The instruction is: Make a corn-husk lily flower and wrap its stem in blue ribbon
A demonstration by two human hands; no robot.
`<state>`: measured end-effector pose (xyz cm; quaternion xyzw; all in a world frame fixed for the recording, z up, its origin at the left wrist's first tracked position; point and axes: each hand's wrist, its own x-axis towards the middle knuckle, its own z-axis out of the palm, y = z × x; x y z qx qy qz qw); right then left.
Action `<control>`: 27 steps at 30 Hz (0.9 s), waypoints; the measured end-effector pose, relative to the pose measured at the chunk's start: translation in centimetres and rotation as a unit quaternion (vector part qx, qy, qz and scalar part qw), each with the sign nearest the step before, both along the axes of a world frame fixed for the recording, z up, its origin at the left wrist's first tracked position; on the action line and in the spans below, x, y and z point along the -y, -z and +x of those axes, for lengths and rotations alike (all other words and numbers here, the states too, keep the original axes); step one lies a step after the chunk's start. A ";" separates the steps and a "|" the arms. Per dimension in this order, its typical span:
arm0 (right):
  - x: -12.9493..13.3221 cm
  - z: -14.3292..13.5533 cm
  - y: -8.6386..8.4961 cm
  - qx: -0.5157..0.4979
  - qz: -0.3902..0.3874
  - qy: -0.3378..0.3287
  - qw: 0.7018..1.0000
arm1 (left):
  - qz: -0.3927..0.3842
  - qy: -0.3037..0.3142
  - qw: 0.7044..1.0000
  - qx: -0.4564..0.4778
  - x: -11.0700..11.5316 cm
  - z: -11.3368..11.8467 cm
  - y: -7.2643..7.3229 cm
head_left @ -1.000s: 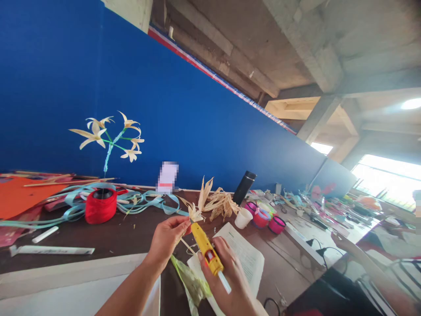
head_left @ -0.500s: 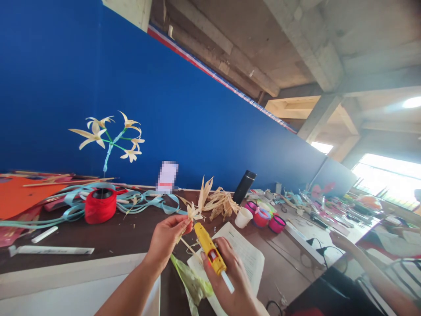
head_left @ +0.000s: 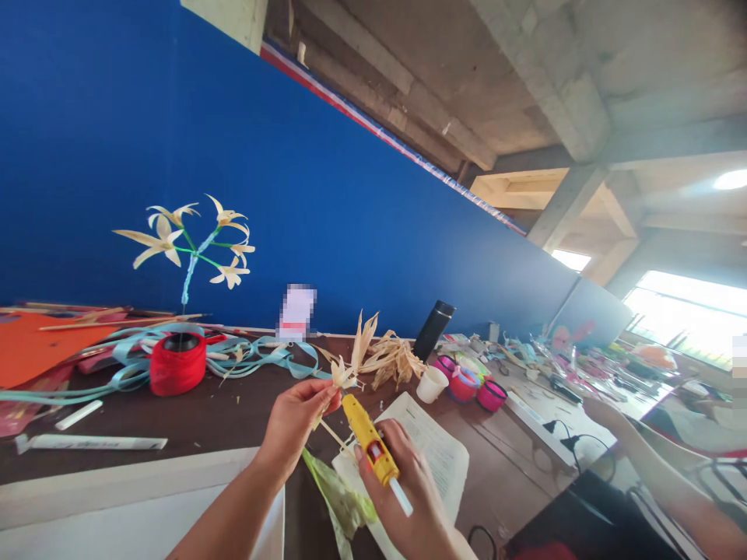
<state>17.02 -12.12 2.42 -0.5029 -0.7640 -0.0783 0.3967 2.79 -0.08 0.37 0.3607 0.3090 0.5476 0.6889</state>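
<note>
Between the fingertips of my left hand (head_left: 297,420) is a small pale corn-husk flower (head_left: 342,375), its petals pointing up. My right hand (head_left: 412,482) is wrapped round a yellow hot glue gun (head_left: 369,439), with a white glue stick (head_left: 401,496) poking out of its back end. The gun's nozzle is close by the base of the flower; whether they touch I cannot tell. A thin stick (head_left: 335,434) slants below the left fingers. Under my hands lie a green husk leaf (head_left: 338,494) and an open printed book (head_left: 435,451).
A finished-looking husk flower spray (head_left: 195,253) stands in a red ribbon-wrapped holder (head_left: 178,365) at the left, among blue ribbons (head_left: 131,350). Dried husks (head_left: 394,358), a white cup (head_left: 432,385), a black bottle (head_left: 435,330) and a power strip (head_left: 540,432) sit farther back. Another person's arm (head_left: 647,467) reaches in from the right.
My hands have hardly moved; the glue gun has shifted slightly left. The flower spray has swayed a little left. At the right, the other person's arm has moved nearer.
</note>
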 end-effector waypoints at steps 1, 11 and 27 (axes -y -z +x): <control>0.0 0.0 0.2 -0.001 0.006 -0.003 1.000 | 0.004 -0.001 1.000 -0.005 0.0 0.0 0.0; 0.1 -0.1 -0.4 0.001 -0.003 0.008 1.000 | 0.030 -0.004 0.999 -0.032 -0.1 0.0 0.3; 0.2 3.5 3.4 0.073 -0.197 0.110 0.972 | -0.013 -0.002 0.998 0.057 -0.5 -0.2 0.5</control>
